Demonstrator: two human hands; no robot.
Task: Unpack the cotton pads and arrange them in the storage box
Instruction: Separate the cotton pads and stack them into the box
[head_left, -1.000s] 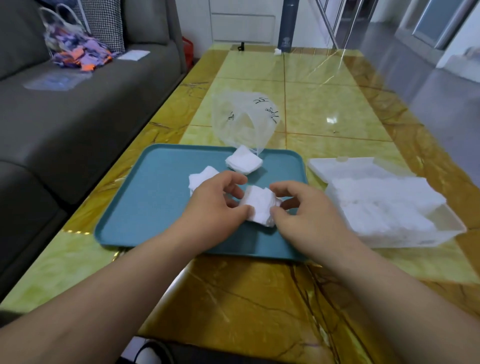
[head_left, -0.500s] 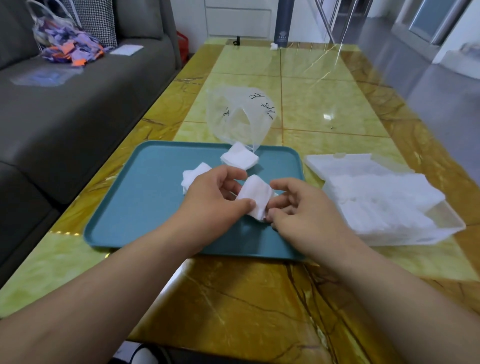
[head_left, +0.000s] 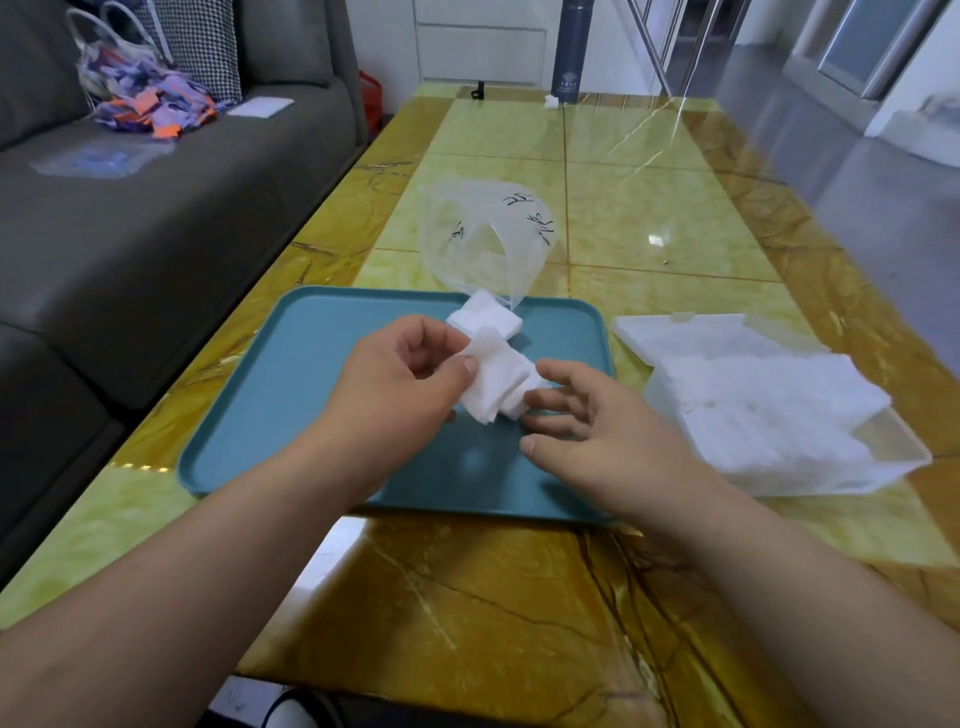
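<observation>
**Right hand's grip on cotton pads let go above tray**

A stack of cotton pads is held above the teal tray, pinched between the thumb and curled fingers of the left hand. Half a second ago the stack's right edge was also pinched by the right hand. That pinch has now been released: the fingers are loosely spread, the thumb is drawn back, and the fingertips lie at the stack's edge (whether touching cannot be told). The pads are now seen slightly fanned.

A second stack is left on the tray's far side, at the mouth of the clear plastic bag. The storage box, set on the marble table just right of the tray, is seen already packed with rows of pads, its lid lying open behind it.
</observation>
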